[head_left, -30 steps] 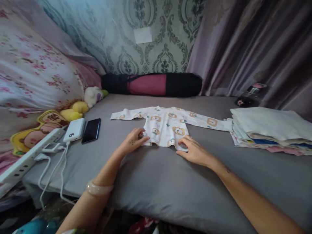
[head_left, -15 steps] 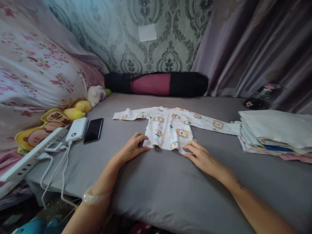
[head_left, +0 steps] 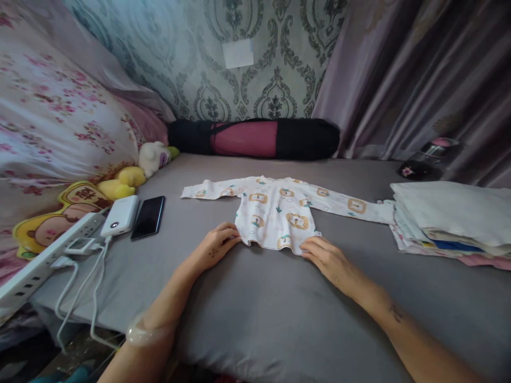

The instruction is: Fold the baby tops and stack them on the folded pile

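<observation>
A small white long-sleeved shirt (head_left: 275, 210) with a lion print lies spread on the grey sheet, its sleeves stretched out to both sides and its hem toward me. My left hand (head_left: 217, 246) pinches the hem's left corner between thumb and fingers. At the opposite corner my right hand (head_left: 327, 259) is closed on the hem's edge. Between the two hands the hem is slightly wavy. The right cuff reaches up to a stack of folded clothes (head_left: 451, 210).
Left of the shirt are a black phone (head_left: 148, 217), a white power bank (head_left: 120, 215) and a power strip (head_left: 48, 260) with white cables. Plush toys (head_left: 154, 158) line the left side. A black and pink rolled bag (head_left: 243, 139) lies along the wall; a dark glass pot (head_left: 423, 162) stands far right.
My left hand has closed more tightly on the left hem corner, and the hem is drawn slightly toward me. The view has shifted a little.
</observation>
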### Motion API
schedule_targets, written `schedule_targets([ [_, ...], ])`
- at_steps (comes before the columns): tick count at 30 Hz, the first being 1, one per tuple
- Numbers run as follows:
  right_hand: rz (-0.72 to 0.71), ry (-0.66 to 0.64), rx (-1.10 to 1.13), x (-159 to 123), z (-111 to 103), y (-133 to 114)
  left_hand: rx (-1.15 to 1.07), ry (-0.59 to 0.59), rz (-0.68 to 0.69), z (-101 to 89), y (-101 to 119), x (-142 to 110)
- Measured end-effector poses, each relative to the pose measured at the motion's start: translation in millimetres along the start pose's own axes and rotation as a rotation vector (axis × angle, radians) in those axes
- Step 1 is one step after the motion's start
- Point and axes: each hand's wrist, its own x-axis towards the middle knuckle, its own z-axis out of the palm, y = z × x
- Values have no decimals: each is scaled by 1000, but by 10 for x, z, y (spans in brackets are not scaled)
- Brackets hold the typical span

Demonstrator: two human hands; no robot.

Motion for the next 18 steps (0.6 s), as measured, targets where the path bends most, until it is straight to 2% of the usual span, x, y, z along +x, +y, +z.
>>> schedule_targets([
  [3, -1, -17, -7, -23, -37, -12, -23, 15, -40, 13, -2, 4],
  [9, -6, -35, 13, -67, -69, -26, -225, 91, -280, 23, 8, -17],
  [12, 10, -1, 13, -50, -44, -24, -239, 136, -263, 19, 9, -16],
  [18, 4, 20, -13, -22, -109, 25, -43, 227, -148, 6, -45, -6],
])
